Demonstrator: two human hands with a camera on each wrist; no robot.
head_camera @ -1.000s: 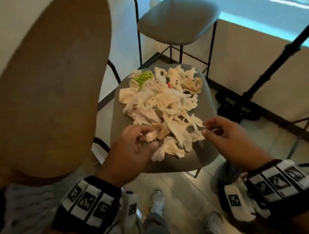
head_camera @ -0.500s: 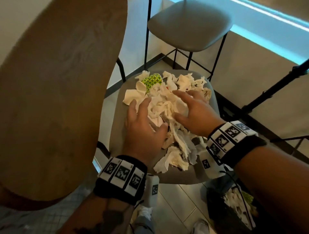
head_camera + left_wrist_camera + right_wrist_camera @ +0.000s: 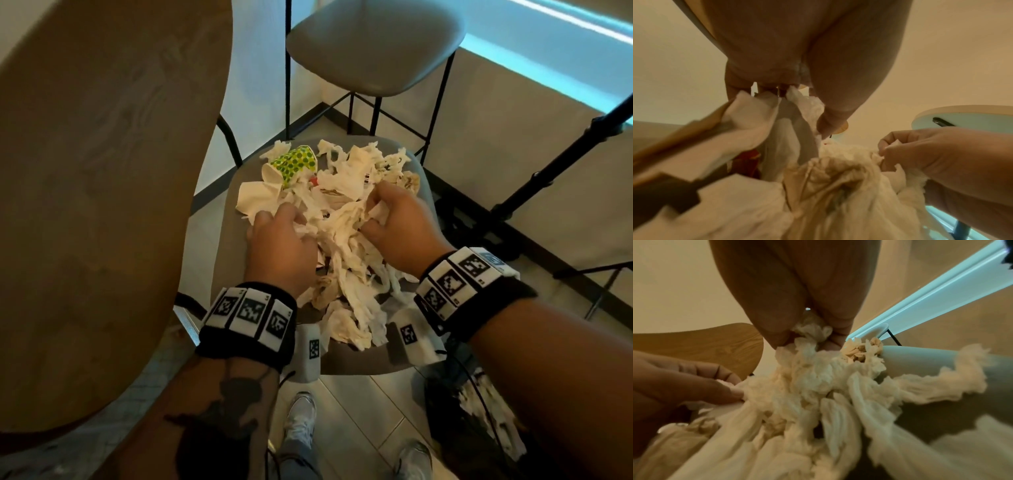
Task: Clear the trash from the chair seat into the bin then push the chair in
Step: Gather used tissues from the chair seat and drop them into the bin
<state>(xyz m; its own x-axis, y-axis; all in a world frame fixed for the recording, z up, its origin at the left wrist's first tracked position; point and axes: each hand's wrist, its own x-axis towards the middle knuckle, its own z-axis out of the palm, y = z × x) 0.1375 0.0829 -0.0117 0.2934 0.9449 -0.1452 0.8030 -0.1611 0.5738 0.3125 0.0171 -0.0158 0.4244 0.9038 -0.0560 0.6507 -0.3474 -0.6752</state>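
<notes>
A heap of crumpled white tissue paper (image 3: 346,253) covers the grey chair seat (image 3: 226,260), with a green-dotted paper cup (image 3: 294,164) at its far left. My left hand (image 3: 277,236) curls its fingers into the left side of the heap, gripping tissue (image 3: 760,116). On the right side my right hand (image 3: 394,219) bunches a wad of tissue (image 3: 813,334) between thumb and fingers. A black bin (image 3: 479,421) holding white tissue stands on the floor at lower right, below my right forearm.
A wooden tabletop (image 3: 96,205) fills the left of the head view, close beside the chair. A second grey stool (image 3: 373,44) stands behind the chair by the wall. Black tripod legs (image 3: 548,171) slant at right. My shoes (image 3: 301,418) stand on the tiled floor.
Both hands went from the near edge of the heap into its middle and have curled their fingers into the tissue, drawing it together between them.
</notes>
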